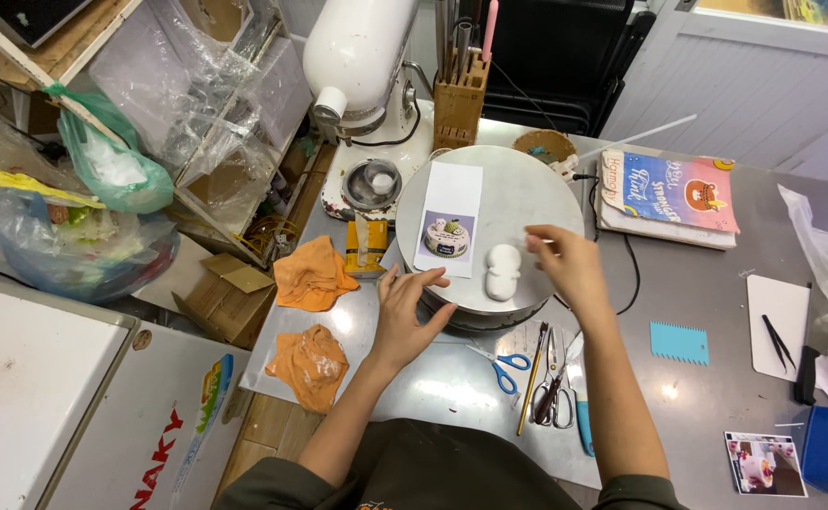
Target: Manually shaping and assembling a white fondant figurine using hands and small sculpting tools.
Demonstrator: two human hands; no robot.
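I note a white paper slip (450, 219) bearing a cake picture lying on the round turntable (518, 194), beside a white fondant figure (502, 271). My left hand (407, 316) rests spread on the turntable's edge. My right hand (566, 262) pinches something small, possibly a tool. A colourful book (669, 196) lies on the steel table (697, 302); scissors (503, 366) lie near.

Sitting on the table right now: two orange cloths (314, 273) (308, 365), one turntable (527, 194) carrying one white figure (502, 271) and one photo card (450, 219). Two scissors are lying up front, blue-handled (503, 367) and dark-handled (554, 392). One teal scraper (678, 342), one mixer (365, 66), one knife block (459, 97), one book (669, 194), one loose photo (765, 464). Two hands (412, 312) (571, 264) are working.
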